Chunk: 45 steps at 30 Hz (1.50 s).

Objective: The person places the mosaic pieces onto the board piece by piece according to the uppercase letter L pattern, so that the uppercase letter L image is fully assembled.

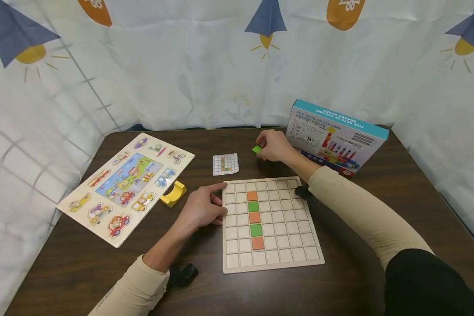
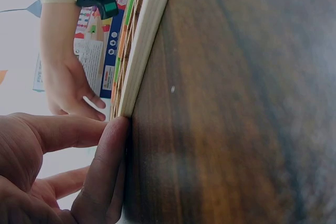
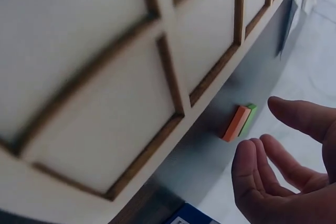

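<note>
A wooden grid board lies on the table with orange and green square tiles in one column, an orange tile lowest. My left hand touches the board's left side, thumb and index finger spread along its edge. In the left wrist view, fingertips of that hand meet the board's pale edge. Beyond the board, my right hand is beside a loose green tile. The right wrist view shows an orange tile against a green one, with thumb and fingers bent and apart near them.
A small pattern card lies behind the board. At left, a picture puzzle board leans over a yellow curved block. A cardboard toy box stands at the back right, close to the right forearm. White curtains hang around the table.
</note>
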Each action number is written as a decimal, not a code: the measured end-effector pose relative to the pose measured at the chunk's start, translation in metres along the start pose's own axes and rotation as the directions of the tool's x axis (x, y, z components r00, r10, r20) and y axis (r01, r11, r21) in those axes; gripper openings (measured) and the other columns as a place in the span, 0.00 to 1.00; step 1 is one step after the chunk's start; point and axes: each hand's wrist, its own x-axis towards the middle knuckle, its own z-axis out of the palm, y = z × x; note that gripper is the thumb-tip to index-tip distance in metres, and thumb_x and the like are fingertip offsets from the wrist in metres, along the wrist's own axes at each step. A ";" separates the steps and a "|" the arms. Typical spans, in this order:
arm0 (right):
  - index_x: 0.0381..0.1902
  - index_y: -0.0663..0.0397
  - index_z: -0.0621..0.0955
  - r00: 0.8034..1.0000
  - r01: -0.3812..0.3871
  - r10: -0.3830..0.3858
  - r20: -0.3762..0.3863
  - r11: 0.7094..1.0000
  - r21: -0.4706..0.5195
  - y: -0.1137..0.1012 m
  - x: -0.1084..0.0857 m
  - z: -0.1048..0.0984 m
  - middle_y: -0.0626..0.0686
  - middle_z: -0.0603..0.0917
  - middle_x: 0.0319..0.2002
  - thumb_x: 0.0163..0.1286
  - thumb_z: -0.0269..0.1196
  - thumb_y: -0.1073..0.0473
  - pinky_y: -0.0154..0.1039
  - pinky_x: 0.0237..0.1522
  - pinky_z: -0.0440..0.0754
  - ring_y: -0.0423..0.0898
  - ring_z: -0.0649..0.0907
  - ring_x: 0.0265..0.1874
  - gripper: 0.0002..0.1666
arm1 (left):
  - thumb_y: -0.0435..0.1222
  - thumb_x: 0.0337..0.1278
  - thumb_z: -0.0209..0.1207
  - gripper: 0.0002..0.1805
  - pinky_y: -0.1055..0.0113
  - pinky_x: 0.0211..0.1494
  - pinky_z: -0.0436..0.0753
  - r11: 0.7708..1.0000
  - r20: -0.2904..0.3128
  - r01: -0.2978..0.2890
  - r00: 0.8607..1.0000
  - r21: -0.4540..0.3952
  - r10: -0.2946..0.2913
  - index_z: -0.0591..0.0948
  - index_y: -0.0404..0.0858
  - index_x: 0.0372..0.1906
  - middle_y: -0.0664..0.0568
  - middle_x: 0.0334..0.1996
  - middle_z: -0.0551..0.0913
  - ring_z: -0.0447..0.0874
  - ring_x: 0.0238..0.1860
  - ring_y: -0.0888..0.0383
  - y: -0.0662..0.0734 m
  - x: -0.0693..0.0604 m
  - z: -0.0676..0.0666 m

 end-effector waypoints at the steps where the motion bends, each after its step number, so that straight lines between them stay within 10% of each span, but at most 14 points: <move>1: 0.56 0.60 0.83 1.000 -0.014 0.014 -0.001 1.000 0.001 0.000 0.002 0.000 0.59 0.86 0.50 0.64 0.74 0.60 0.49 0.55 0.85 0.56 0.82 0.52 0.23 | 0.23 0.51 0.67 0.42 0.63 0.26 0.91 1.000 0.000 0.000 1.000 -0.001 0.000 0.74 0.44 0.75 0.43 0.37 0.83 0.87 0.20 0.58 0.000 0.000 0.000; 45: 0.49 0.56 0.89 0.998 -0.059 0.058 0.018 0.996 0.071 0.000 0.022 -0.001 0.58 0.87 0.49 0.64 0.71 0.64 0.46 0.52 0.87 0.54 0.83 0.50 0.15 | 0.22 0.50 0.67 0.43 0.64 0.25 0.91 1.000 -0.017 0.006 1.000 0.008 -0.005 0.74 0.44 0.75 0.44 0.37 0.83 0.87 0.20 0.58 0.001 -0.001 0.002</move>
